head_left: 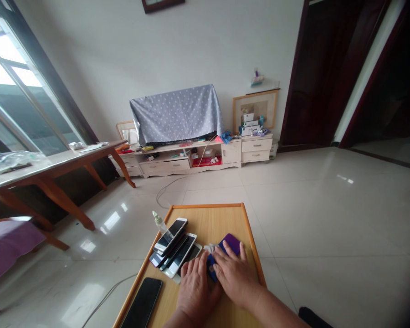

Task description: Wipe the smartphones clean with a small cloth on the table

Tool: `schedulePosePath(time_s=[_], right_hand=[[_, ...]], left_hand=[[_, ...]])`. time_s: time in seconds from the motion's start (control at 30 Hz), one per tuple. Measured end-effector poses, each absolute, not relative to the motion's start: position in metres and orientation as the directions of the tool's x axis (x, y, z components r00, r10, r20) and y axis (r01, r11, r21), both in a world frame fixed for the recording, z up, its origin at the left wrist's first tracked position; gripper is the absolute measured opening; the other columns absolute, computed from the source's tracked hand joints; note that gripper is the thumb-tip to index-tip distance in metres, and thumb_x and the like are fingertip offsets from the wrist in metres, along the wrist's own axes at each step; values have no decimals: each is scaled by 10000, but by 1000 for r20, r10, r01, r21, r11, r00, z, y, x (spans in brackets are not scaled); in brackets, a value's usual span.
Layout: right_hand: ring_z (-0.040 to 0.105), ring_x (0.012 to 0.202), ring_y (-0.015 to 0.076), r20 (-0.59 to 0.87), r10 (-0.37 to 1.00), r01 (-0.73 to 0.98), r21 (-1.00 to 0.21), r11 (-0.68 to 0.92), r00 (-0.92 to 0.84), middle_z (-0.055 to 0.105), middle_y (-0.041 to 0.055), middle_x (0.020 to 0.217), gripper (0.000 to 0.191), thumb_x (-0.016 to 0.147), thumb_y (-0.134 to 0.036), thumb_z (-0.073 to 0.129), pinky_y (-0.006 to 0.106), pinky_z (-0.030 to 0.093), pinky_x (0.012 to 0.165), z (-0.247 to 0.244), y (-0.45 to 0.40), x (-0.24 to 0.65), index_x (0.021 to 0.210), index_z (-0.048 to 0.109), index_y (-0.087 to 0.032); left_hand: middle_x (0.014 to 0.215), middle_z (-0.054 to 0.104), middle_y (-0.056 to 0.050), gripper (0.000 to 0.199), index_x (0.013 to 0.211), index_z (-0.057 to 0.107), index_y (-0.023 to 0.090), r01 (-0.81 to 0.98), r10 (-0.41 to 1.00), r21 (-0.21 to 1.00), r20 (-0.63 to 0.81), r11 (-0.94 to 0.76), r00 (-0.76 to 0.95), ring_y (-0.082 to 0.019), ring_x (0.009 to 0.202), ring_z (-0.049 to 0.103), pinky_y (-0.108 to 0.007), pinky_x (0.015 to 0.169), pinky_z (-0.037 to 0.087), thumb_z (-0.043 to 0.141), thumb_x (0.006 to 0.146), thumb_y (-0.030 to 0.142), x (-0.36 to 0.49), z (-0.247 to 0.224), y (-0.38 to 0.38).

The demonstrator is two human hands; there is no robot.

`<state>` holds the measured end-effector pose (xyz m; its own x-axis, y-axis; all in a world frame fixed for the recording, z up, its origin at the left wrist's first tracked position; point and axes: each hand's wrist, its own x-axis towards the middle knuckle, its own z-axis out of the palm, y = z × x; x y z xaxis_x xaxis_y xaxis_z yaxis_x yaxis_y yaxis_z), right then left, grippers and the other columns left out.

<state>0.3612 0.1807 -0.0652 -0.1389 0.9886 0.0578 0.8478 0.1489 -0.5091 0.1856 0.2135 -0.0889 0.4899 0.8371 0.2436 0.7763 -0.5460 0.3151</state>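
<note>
Left hand (pixel 196 289), right hand (pixel 234 275) half-closed, pressing on flat purple-blue phone case (pixel 231 243) between them; stack of white smartphones (pixel 172 248) just left, on light wood counter (pixel 208 214)

A wooden board (pixel 212 223) sits in front, above the tiled floor (pixel 314 214), with a stack of phones (pixel 172 248) on its left side, a small bottle (pixel 160 223) just behind the stack, and a single phone (pixel 142 303) near its front left corner. A phone case (pixel 231 243) lies right of the stack. Beyond the board, a low cabinet (pixel 187 164) stands against the far wall with a draped cloth (pixel 176 114) on top and a drawer unit (pixel 256 150) to its right, while a long table (pixel 51 159) stands to the left, before a window (pixel 23 91).
</note>
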Motion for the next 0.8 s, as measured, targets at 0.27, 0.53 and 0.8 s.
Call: schedulePosePath(time_s=[0.27, 0.53, 0.8], right_hand=[[282, 1520, 294, 85, 966, 795, -553, 249, -244, 465, -1, 1567, 503, 1088, -460, 257, 701, 65, 1216, -64, 175, 351, 1583, 310, -392], [226, 1529, 371, 72, 993, 896, -441, -52, 93, 460, -13, 1574, 482, 1061, -401, 299, 778, 13, 1160, -74, 206, 386, 1513, 460, -350], [259, 1525, 322, 50, 995, 864, -492, 105, -92, 404, 18, 1613, 508, 1056, -423, 311, 716, -31, 1191, -74, 189, 366, 1550, 398, -339]], left_hand=[[1447, 591, -133, 678, 1482, 442, 170, 775, 833, 308, 246, -551, 495, -287, 1303, 538, -462, 1139, 342, 579, 836, 326, 185, -89, 214], [1347, 626, -130, 661, 1426, 508, 207, 792, 843, 296, 253, -534, 475, -316, 1213, 558, -520, 1098, 365, 632, 798, 372, 189, -86, 212], [1309, 645, -96, 568, 1385, 533, 227, 779, 832, 295, 238, -554, 501, -291, 1207, 562, -488, 1082, 369, 601, 840, 368, 190, -82, 213]])
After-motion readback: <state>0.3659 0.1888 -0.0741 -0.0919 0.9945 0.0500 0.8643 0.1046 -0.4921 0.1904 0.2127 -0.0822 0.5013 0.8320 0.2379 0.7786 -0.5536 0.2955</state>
